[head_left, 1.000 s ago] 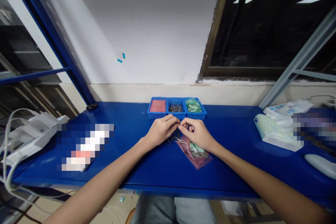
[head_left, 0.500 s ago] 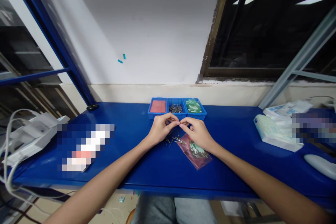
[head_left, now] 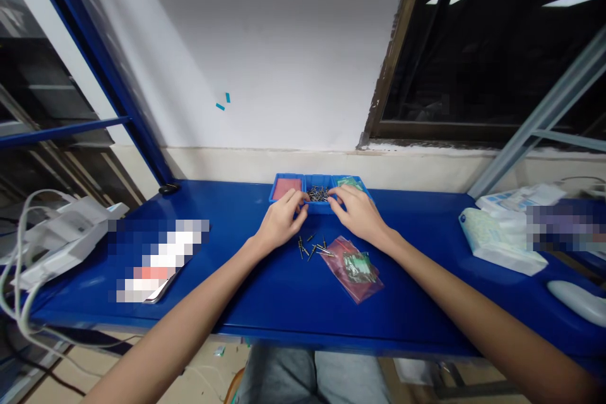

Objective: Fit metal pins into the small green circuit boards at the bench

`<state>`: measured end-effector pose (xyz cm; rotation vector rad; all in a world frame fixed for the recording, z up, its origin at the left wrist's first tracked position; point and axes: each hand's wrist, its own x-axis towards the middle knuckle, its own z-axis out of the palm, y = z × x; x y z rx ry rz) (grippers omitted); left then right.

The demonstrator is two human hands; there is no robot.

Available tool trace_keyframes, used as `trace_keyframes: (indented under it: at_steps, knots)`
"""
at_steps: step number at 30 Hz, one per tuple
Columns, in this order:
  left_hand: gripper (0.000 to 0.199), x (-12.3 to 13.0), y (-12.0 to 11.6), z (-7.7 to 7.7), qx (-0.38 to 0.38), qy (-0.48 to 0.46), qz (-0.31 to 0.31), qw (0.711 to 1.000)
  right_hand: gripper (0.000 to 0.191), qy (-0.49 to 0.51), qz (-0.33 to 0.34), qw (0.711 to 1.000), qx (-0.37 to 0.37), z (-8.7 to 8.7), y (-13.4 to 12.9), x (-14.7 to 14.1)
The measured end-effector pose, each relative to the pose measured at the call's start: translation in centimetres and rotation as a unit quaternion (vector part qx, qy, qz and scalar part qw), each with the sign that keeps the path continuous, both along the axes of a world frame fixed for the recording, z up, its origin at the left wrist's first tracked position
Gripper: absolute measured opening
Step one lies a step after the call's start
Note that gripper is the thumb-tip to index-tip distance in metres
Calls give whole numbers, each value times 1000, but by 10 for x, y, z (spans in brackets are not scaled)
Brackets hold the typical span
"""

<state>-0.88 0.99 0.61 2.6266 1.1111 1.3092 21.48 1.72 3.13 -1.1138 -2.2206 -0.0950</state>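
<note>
Three joined blue bins stand at the back of the blue table. The left one holds pink bags (head_left: 286,185), the middle one many small metal pins (head_left: 319,194), the right one green bags (head_left: 349,182). My left hand (head_left: 283,218) is at the front of the left and middle bins, fingers curled; whether it holds anything is hidden. My right hand (head_left: 358,209) is at the front of the middle and right bins, thumb and fingers apart, with nothing visible between them. Several loose pins (head_left: 312,249) lie on the table beside a pink bag (head_left: 337,254) with a green bag (head_left: 360,267) on it.
A power strip with white cables (head_left: 71,240) and a blurred-out flat object (head_left: 165,265) lie on the left. At the right are a tissue pack (head_left: 499,243) and a white rounded object (head_left: 580,303). Metal posts flank the blue table (head_left: 416,290).
My hands, whose fingertips met in front of the bins before, have moved apart. Both have shifted toward the bins, the right one now covering part of the right bin.
</note>
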Motion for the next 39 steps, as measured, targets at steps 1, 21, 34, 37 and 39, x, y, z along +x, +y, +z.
trace_keyframes:
  at_steps: [1, 21, 34, 37, 39]
  knots:
    - [13, 0, 0, 0, -3, 8, -3, 1000, 22, 2, 22, 1000, -22, -3, -6, 2]
    - [16, 5, -3, -10, -66, 138, -29, 988, 19, -131, 112, 973, -156, -23, -36, -2]
    - [16, 7, -3, -11, -70, 142, -32, 987, 13, -182, 88, 973, -115, -23, -37, -4]
    - [16, 7, -3, -11, -66, 144, -33, 987, 15, -185, 81, 973, -112, -23, -38, -6]
    - [16, 7, -3, -11, -65, 145, -33, 987, 18, -184, 78, 973, -112, -22, -39, -7]
